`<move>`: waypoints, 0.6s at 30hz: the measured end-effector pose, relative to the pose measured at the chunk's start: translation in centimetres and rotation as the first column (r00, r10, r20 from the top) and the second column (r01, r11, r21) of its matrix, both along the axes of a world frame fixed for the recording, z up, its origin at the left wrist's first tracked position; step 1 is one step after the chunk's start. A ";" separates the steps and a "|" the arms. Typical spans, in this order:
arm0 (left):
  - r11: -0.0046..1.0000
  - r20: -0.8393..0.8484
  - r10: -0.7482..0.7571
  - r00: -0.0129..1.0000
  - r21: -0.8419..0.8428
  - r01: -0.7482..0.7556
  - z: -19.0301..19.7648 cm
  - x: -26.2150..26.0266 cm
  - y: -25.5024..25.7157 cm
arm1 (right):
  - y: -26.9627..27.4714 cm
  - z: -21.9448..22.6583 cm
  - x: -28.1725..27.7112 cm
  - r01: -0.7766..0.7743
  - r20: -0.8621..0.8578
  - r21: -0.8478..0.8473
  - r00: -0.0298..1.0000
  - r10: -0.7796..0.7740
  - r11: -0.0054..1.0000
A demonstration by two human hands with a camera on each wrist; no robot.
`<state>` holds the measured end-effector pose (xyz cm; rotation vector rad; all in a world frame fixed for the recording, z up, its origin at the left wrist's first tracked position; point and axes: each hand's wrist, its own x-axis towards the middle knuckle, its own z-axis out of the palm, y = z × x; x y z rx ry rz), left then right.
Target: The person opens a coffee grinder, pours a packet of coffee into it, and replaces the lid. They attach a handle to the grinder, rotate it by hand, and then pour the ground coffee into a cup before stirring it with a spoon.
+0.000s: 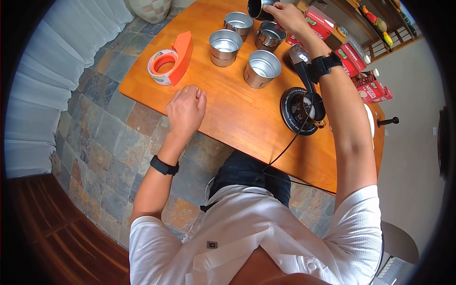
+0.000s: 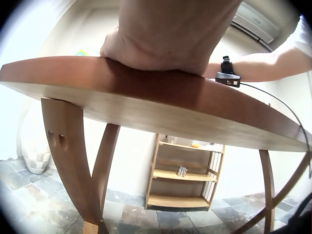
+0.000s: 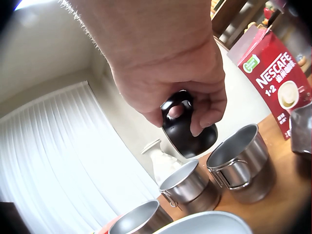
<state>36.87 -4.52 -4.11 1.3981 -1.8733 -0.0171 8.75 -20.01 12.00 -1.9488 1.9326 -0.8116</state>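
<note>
My right hand [image 1: 288, 18] grips a black mug [image 3: 187, 139] by its handle, at the far end of the table. The mug tilts in the right wrist view, close by the metal cups. Several silver cups with wire handles stand below it, among them a near cup [image 1: 261, 76] and another cup [image 3: 241, 163] beside the mug. My left hand [image 1: 186, 108] rests at the near table edge with loosely curled fingers and nothing in it. Just beyond it stands an orange tape dispenser [image 1: 184, 54] with a roll of tape [image 1: 156, 71].
Red Nescafe boxes [image 3: 273, 78] line the right side of the table [image 1: 228, 111]. A second black mug [image 1: 317, 108] stands on a black saucer [image 1: 288, 110]. Near it is a glass vessel with a black handle [image 1: 302, 76]. A black cable [image 1: 285, 149] crosses the near edge.
</note>
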 end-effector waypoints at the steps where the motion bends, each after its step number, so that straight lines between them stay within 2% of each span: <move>1: 1.000 0.011 -0.005 1.000 -0.005 0.005 0.0 0.0 0.0 | 0.0 0.2 0.0 0.003 0.000 -0.001 1.000 -0.003 1.000; 4: 1.000 -0.016 0.009 1.000 0.014 -0.009 -0.2 0.0 0.1 | -0.3 0.1 0.1 -0.018 -0.013 0.036 1.000 0.019 0.999; 6: 0.999 -0.008 0.016 1.000 0.048 -0.016 0.2 0.1 0.2 | -0.9 -0.3 0.1 -0.020 -0.083 0.010 0.996 0.021 1.000; 8: 0.996 -0.001 0.023 1.000 0.083 -0.023 0.2 0.0 0.3 | -1.1 -0.7 0.0 -0.020 -0.071 0.005 0.997 0.020 1.000; 14: 0.997 -0.024 0.020 1.000 0.073 -0.018 -0.1 0.0 0.2 | -1.0 -1.1 -0.1 -0.040 -0.080 -0.029 0.996 0.038 0.999; 16: 1.000 -0.070 0.023 0.997 -0.001 -0.023 -0.4 0.0 0.0 | -0.5 -0.8 0.1 -0.045 -0.079 -0.018 0.996 0.043 0.999; 18: 1.000 -0.070 0.023 0.997 -0.004 -0.023 -0.5 0.1 -0.1 | -0.3 -0.6 0.4 -0.067 -0.099 -0.026 0.993 0.064 0.997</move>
